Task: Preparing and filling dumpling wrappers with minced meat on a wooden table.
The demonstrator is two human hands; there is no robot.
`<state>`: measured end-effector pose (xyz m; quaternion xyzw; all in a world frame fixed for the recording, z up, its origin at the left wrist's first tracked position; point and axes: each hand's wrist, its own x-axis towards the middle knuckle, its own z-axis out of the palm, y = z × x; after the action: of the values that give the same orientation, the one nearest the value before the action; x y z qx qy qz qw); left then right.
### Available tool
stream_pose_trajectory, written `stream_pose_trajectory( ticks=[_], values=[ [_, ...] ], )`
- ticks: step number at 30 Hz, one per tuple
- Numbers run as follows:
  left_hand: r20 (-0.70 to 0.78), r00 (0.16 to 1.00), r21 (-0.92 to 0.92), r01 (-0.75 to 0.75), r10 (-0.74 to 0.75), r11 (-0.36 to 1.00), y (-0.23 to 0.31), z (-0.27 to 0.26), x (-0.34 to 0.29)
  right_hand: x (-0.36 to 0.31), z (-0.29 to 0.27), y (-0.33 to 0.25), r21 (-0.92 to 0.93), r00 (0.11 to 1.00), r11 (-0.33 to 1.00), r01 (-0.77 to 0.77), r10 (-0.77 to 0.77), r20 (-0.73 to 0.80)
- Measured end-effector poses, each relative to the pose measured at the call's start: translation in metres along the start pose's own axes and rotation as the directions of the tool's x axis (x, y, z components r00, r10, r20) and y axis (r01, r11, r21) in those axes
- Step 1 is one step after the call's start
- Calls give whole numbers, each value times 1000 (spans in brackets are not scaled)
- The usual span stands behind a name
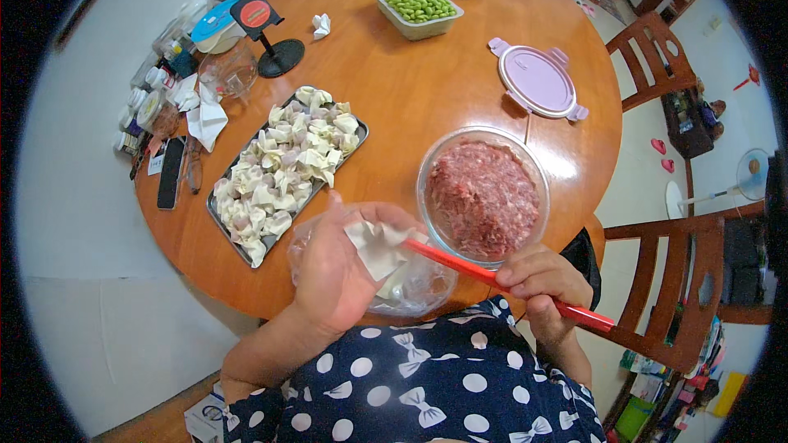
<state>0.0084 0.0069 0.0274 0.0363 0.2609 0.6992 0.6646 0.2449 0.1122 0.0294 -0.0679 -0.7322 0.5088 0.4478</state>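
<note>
Our loosely cupped left hand (332,269) cradles a wonton wrapper (376,251), our curled right hand (545,285) grips red chopsticks (456,263); pressing hard could tear it

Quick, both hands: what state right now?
Left hand: open, cupped, white wrapper resting in it.
Right hand: closed, holding red stick, tip at the wrapper.

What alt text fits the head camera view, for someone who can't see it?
A person's open left hand supports a pale dough wrapper while the right hand holds a red stick pointing at it. On the round table are a glass bowl of minced meat, a tray of dumplings and a tub of green beans.
</note>
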Motion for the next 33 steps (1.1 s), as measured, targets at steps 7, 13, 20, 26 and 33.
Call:
stream_pose_trajectory(
  ticks=[7,13,20,26,33],
  values=[
    [-82,994,233,-49,70,971,-1,17,-2,5,4,-12,4,999,1000,-6,6,49],
    [-169,986,277,33,15,960,-2,15,-3,5,4,-12,-58,991,994,88,-81,107],
    [-41,980,67,-190,193,980,1,-8,2,-3,-5,-11,78,975,973,217,-212,-63],
    [13,989,57,-147,146,988,-2,9,2,-5,-3,-4,212,993,972,102,-87,-80],
    [-10,987,140,-157,160,978,-7,19,1,-3,14,-17,-58,1000,998,-3,3,0]
  ],
)
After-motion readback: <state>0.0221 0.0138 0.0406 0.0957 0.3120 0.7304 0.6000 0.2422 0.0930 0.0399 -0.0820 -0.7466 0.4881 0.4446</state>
